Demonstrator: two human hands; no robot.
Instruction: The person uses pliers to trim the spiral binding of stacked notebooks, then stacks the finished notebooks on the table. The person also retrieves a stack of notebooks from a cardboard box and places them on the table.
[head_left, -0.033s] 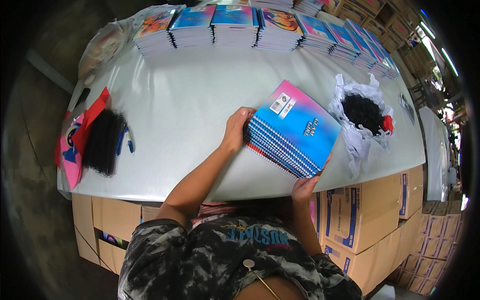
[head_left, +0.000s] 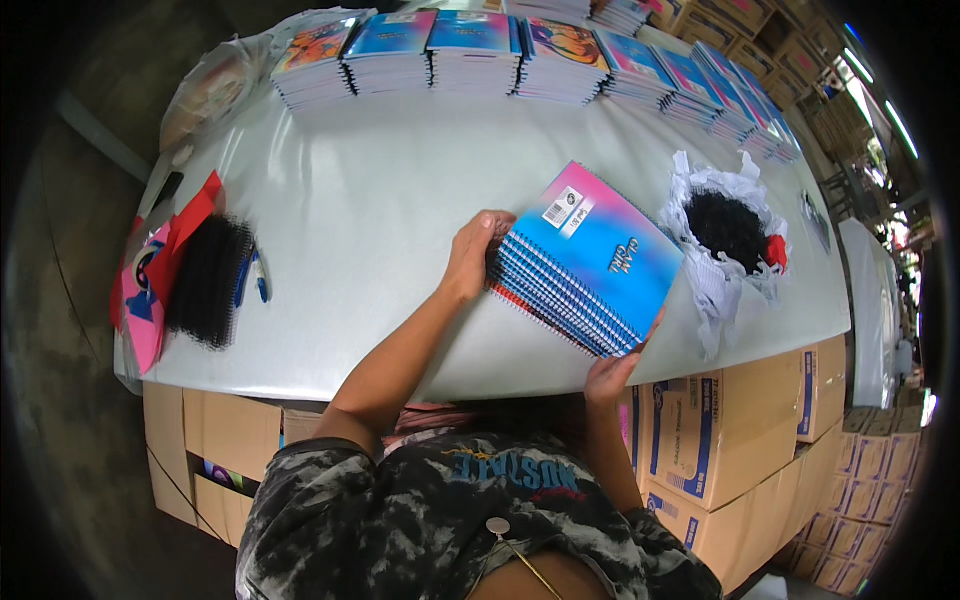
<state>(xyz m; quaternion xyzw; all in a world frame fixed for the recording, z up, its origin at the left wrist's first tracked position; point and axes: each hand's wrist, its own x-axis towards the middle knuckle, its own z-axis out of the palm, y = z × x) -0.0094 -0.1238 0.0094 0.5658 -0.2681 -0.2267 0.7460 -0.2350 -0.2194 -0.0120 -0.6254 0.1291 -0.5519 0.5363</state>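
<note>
Between my two hands is a stack of spiral notebooks (head_left: 605, 245), tilted, with a pink-and-blue cover and a white barcode label on top. The coil bindings lie along its lower left side, mostly blue and white, with a red cover showing lower down. My left hand (head_left: 476, 252) grips the upper left corner of the stack, its fingertips partly hidden behind the coils. At the lower right corner my right hand (head_left: 614, 374) holds the stack from below, most of its fingers out of sight underneath.
Several notebook piles (head_left: 472, 60) line the table's (head_left: 340, 200) far edge. To the right, crumpled white wrapping (head_left: 715, 285) holds black coils (head_left: 722, 228). More black coils (head_left: 208, 285), a blue-and-white pen (head_left: 260, 277) and red-pink sheets (head_left: 150, 290) lie left. Cardboard boxes (head_left: 740, 420) stand under the near edge.
</note>
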